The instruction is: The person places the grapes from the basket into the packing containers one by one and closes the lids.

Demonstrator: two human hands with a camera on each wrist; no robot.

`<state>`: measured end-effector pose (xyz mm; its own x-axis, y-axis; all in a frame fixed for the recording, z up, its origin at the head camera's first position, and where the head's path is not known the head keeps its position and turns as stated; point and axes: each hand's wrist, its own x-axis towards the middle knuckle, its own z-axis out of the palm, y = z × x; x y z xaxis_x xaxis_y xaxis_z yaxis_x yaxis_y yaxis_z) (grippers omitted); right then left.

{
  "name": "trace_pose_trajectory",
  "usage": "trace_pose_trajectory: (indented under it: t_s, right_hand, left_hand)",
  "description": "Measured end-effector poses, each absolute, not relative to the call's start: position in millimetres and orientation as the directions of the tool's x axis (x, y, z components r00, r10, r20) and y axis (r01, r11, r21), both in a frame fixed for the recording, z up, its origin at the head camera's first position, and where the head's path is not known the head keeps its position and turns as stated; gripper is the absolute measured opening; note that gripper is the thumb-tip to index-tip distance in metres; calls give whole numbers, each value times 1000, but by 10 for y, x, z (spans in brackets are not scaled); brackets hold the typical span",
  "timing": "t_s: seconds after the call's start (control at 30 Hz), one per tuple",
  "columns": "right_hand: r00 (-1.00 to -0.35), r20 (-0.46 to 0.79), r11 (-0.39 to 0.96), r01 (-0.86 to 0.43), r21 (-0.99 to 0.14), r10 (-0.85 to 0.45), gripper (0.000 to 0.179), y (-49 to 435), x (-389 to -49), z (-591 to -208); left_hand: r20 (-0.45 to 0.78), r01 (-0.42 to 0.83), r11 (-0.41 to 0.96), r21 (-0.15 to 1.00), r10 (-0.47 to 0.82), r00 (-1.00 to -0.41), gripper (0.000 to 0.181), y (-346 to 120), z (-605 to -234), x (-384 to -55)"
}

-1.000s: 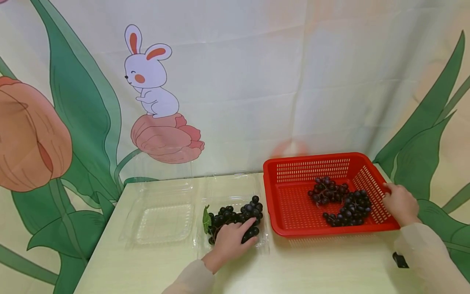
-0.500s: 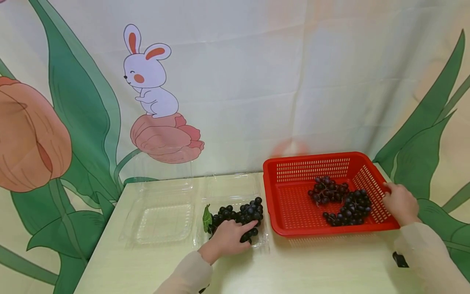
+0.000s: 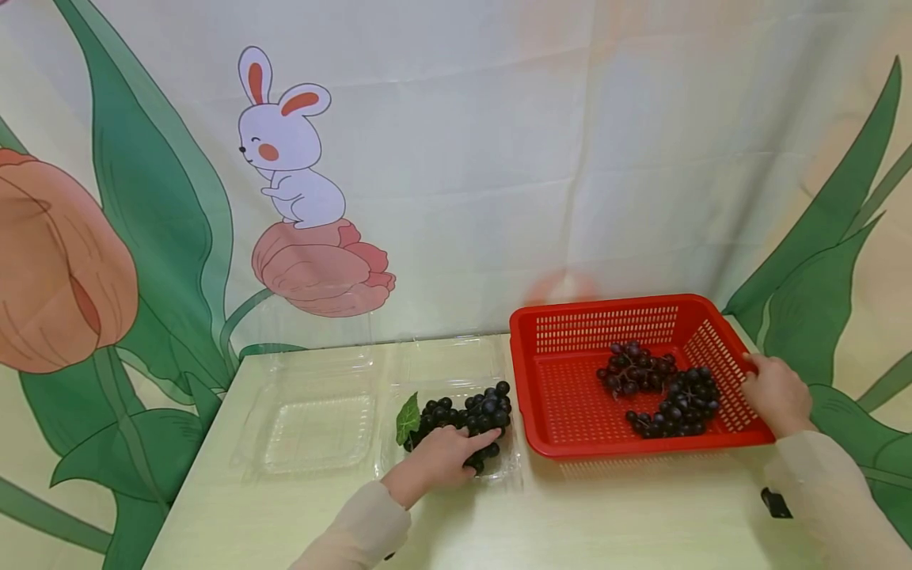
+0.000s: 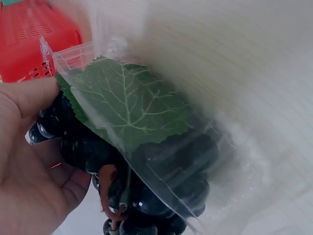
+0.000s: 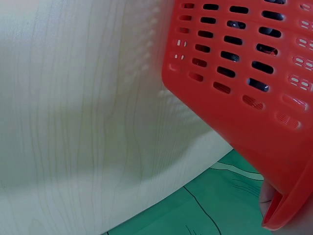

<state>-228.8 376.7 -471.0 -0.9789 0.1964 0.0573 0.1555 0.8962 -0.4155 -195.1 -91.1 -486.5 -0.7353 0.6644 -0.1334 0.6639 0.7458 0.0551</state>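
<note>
In clear plastic box [image 3: 509, 457]: glossy, round grapes [image 3: 490, 410] in left grip [image 3: 440, 457].

Your left sleeve [image 3: 359, 522] pale beige at seven o'clock, your right sleeve [image 3: 830, 491] matching at four o'clock, left hand [image 3: 438, 459] and right hand [image 3: 778, 397] bare, small black piece [image 3: 777, 504] at the right sleeve's nine o'clock edge

Left grip [image 3: 443, 460] hides some grapes [image 3: 488, 410]. Right wrist view: right grip [image 3: 778, 395], red basket [image 5: 244, 126] cut by edge. Dark object [image 3: 776, 504] beside right sleeve [image 3: 826, 484]: unidentifiable.
</note>
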Motion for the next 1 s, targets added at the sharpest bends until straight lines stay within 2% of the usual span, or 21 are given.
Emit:
trace_pose_trajectory:
  t_s: [0.17,0.27,0.43,0.63,1.0]
  right_hand:
    - [-979,64,898,150,-414,193,45,3779,-2286,-4726]
    - [-979,61,896,152,-417,195,45,3782,-2283,-4730]
    - [-979,54,893,156,-422,197,45,3781,-2286,-4728]
    - [-978,56,893,158,-422,200,45,3779,-2294,-4725]
    - [-980,45,891,157,-425,194,46,3784,-2289,-4719]
  left_hand:
    - [-15,715,697,-49,715,-698,56,-943,-4902,-1909]
    - [24,706,700,-105,711,-702,54,-960,-4912,-1884]
    - [75,645,758,-101,652,-754,51,-977,-4848,-1881]
    - [210,604,792,-91,608,-766,47,-920,-4732,-2000]
    - [58,637,767,-76,641,-766,47,-706,-4795,-2204]
